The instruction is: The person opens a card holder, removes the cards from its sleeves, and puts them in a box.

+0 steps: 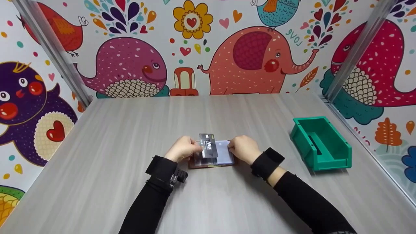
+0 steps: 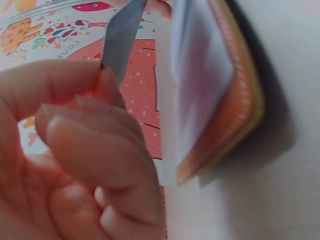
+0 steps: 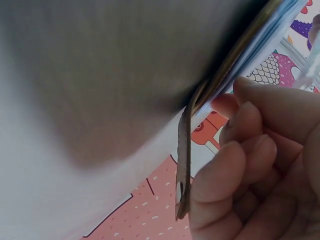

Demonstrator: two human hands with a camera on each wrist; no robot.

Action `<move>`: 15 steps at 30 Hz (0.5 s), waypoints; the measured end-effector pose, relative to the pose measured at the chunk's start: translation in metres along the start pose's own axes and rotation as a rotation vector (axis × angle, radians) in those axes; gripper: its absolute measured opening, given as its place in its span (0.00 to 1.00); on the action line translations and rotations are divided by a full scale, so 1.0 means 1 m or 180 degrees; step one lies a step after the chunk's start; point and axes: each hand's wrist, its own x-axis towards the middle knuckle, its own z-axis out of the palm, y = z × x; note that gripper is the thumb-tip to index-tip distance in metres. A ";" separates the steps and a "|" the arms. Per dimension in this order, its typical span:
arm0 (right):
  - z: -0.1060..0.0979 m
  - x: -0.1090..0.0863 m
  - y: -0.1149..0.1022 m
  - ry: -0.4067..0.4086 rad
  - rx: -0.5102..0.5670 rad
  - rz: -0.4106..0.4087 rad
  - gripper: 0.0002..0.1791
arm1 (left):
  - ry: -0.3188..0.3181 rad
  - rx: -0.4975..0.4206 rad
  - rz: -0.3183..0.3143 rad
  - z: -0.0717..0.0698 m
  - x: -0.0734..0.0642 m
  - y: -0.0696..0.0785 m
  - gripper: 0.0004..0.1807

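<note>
Between thumb and forefinger my left hand (image 1: 183,149) pinches a dark card (image 1: 208,145) marked "Vip". The card is held over an open brown card holder (image 1: 195,167) with clear plastic sleeves (image 1: 227,158). In the left wrist view, the card (image 2: 121,37) stands apart from the holder's stitched corner (image 2: 240,100). At the holder's right side, the thumb and forefinger of my right hand (image 1: 245,149) pinch the edge of the sleeves. The right wrist view shows the holder's strap (image 3: 184,165) sticking out beside the curled fingers.
A green plastic bin (image 1: 325,143) stands on the table to the right of my right hand. The grey wood-grain table (image 1: 130,120) ends at a back wall (image 1: 188,61) printed with cartoon animals. Metal posts (image 1: 58,48) rise at the corners.
</note>
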 end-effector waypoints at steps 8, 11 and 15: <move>-0.002 -0.001 0.001 -0.0012 0.0083 -0.0031 0.04 | -0.0094 -0.0048 0.0240 -0.004 -0.006 0.010 0.16; -0.002 -0.001 0.003 -0.0048 0.0135 0.0005 0.04 | -0.0131 -0.0121 0.0302 -0.005 -0.006 0.012 0.16; -0.003 -0.002 0.006 -0.0091 0.0226 0.0054 0.06 | -0.0229 -0.0247 0.0356 -0.006 -0.007 0.014 0.16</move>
